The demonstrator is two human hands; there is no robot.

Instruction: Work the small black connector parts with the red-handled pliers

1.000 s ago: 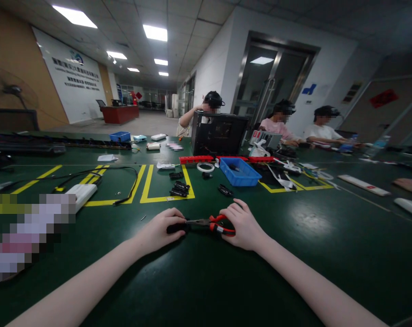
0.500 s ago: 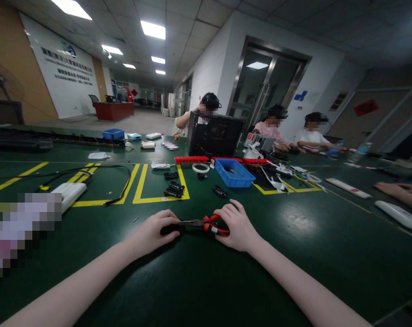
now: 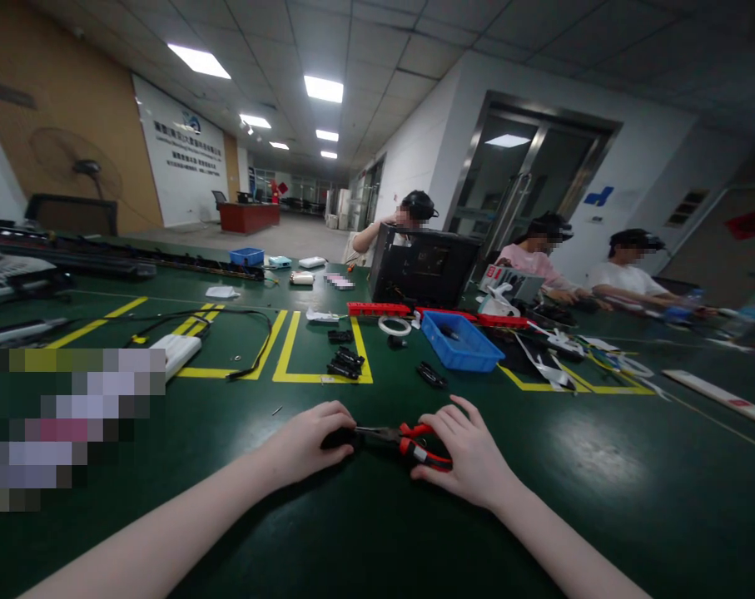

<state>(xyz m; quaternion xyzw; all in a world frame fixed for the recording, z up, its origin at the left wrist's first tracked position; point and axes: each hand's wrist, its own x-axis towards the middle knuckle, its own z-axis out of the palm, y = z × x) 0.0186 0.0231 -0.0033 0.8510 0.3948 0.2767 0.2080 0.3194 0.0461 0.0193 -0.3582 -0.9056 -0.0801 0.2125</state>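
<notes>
Low over the green table, my right hand [image 3: 470, 453] is closed around the red and black handles of a pair of long-nose pliers [image 3: 414, 448]. The jaws point left and reach a small black part [image 3: 338, 438] pinched between the thumb and fingers of my left hand [image 3: 311, 441]. My fingers hide most of that part, and whether the jaws grip it I cannot tell. Beyond my hands lie several black plastic pieces [image 3: 345, 363], with one more black piece [image 3: 431, 375] off to the right.
A blue tray [image 3: 464, 353] sits ahead, beside a white ring [image 3: 394, 326] and red strips [image 3: 378, 309]. Behind them stands a black case [image 3: 424, 266]. Black cable [image 3: 270, 333] and a white bar [image 3: 181, 353] lie left. Several people sit across the table.
My view has swung left, so everything appears further right in the picture. Both hands keep their hold on the pliers and the black part, with little other visible movement.
</notes>
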